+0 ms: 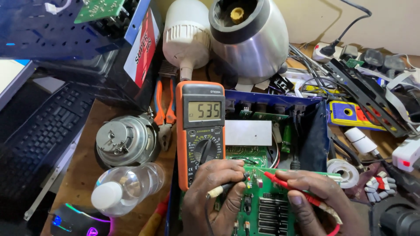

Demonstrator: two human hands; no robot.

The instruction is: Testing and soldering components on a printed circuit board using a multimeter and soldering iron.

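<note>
The left hand (214, 192) is pinching a black probe (227, 188) and the right hand (317, 196) a red probe (291, 187), both tips pressing the green circuit board (267, 209) right of the orange multimeter (200, 131).

Black probe (227, 188) & red probe (291, 187) tips on green circuit board (267, 205), orange multimeter (200, 131) beside.

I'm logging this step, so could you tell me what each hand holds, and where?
The left hand pinches the black probe along its shaft; the right hand holds the red probe along its shaft.
</note>
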